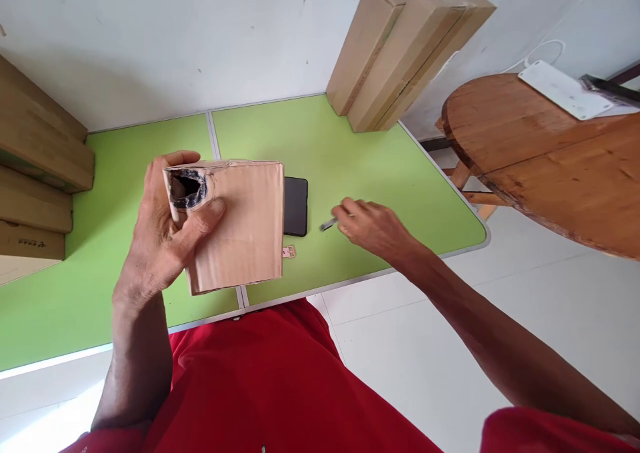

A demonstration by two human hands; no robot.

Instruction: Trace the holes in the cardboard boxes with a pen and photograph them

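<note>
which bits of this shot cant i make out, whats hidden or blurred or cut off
All in the head view:
Dark flat device: left part hidden behind the cardboard box.
Small pinkish piece: too small to identify; the box may cover its left end.
Thin object in the right hand: blurred, partly covered by that hand.
Box's inside: too dark through the hole.
Wooden table: cut off by the right edge.

Homelike room, wooden table (pixel 545 153), tall cartons (pixel 400 60)
</note>
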